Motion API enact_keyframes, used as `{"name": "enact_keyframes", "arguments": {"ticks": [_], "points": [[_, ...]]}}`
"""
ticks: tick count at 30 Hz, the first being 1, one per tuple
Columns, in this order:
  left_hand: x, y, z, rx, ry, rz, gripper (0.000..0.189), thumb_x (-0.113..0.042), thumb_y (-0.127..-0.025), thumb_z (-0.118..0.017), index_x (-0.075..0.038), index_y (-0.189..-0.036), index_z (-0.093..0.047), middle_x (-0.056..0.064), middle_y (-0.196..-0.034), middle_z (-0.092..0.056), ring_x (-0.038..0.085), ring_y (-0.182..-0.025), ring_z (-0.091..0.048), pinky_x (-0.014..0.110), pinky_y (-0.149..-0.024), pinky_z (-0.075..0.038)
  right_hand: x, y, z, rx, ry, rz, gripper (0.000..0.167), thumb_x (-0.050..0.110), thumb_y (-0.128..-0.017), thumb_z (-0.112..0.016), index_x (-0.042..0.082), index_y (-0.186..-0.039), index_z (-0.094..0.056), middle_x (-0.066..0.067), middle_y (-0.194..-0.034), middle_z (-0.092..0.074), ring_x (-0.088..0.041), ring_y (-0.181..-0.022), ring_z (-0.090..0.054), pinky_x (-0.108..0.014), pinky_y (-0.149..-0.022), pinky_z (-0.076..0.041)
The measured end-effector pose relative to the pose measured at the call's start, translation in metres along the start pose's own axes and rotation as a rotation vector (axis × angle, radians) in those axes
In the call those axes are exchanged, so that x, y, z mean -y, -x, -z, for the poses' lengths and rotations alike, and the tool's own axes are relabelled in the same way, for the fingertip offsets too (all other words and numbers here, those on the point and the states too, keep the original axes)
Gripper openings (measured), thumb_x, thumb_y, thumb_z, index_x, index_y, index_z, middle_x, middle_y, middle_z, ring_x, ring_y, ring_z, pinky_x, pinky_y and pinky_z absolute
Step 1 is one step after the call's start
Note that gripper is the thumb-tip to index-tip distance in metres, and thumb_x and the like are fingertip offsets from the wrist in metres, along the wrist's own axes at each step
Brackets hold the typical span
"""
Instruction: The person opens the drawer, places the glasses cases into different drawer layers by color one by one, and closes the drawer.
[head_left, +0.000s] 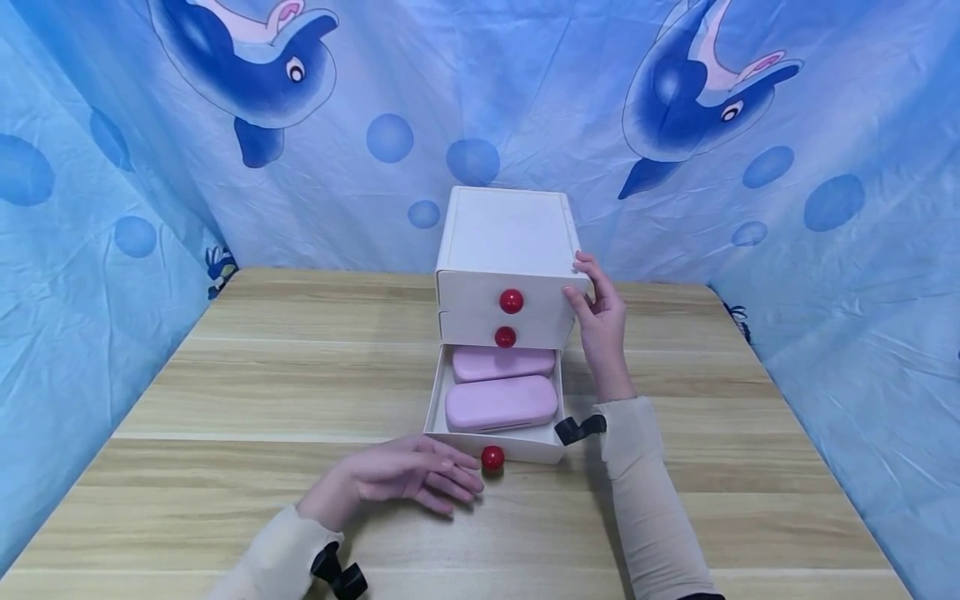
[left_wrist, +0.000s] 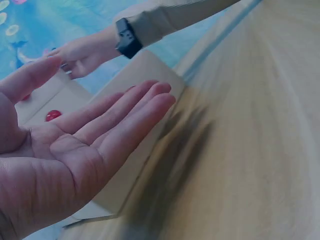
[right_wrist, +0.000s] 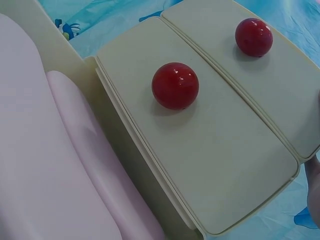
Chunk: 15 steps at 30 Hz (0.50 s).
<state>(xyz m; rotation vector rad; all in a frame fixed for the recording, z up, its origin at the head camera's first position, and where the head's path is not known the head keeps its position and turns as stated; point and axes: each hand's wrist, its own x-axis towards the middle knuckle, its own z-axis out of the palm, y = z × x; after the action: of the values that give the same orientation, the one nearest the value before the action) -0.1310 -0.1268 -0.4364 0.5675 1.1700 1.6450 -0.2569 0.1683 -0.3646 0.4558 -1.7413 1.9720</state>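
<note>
A white drawer cabinet point(head_left: 510, 233) has three drawers with round red knobs. Its bottom drawer point(head_left: 528, 451) is pulled out, while the upper two are closed. Inside lie two pink oblong cases, the front one point(head_left: 501, 404) in full view and the rear one point(head_left: 502, 364) partly under the cabinet. My right hand point(head_left: 603, 325) holds the cabinet's upper right front corner, thumb on the front face and fingers at the side. By the bottom drawer's red knob point(head_left: 492, 458), my left hand point(head_left: 416, 473) is held with its fingers extended, holding nothing.
The cabinet stands on a wood-grain table point(head_left: 300, 375). Behind and at both sides hangs a blue cloth point(head_left: 525, 100) printed with dolphins and bubbles. Black straps point(head_left: 337, 571) sit on both wrists.
</note>
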Motion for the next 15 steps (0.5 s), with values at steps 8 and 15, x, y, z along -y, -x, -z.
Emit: {"name": "enact_keyframes", "arguments": {"ticks": [8,15], "points": [[0.01,-0.01,-0.005,-0.096,0.023,0.087,0.054,-0.02,-0.102,-0.042,0.012,-0.145,-0.029,0.026,-0.14,-0.05,0.028,-0.123,-0.058,0.045,-0.1,-0.05,-0.002,0.0,0.0,0.007,0.007,0.007,0.027,0.007,-0.093,-0.063,0.014,-0.119,-0.063,0.0,-0.142,-0.052,-0.011,-0.141,-0.039,-0.024,-0.108,-0.043],[0.013,-0.02,-0.008,-0.17,0.064,0.065,0.052,-0.021,-0.104,-0.038,0.015,-0.142,-0.031,0.028,-0.136,-0.053,0.026,-0.118,-0.062,0.044,-0.099,-0.052,-0.002,0.0,0.001,0.005,-0.002,0.016,0.027,0.007,-0.092,-0.064,0.017,-0.117,-0.064,0.0,-0.141,-0.052,-0.012,-0.14,-0.039,-0.022,-0.106,-0.044]]}}
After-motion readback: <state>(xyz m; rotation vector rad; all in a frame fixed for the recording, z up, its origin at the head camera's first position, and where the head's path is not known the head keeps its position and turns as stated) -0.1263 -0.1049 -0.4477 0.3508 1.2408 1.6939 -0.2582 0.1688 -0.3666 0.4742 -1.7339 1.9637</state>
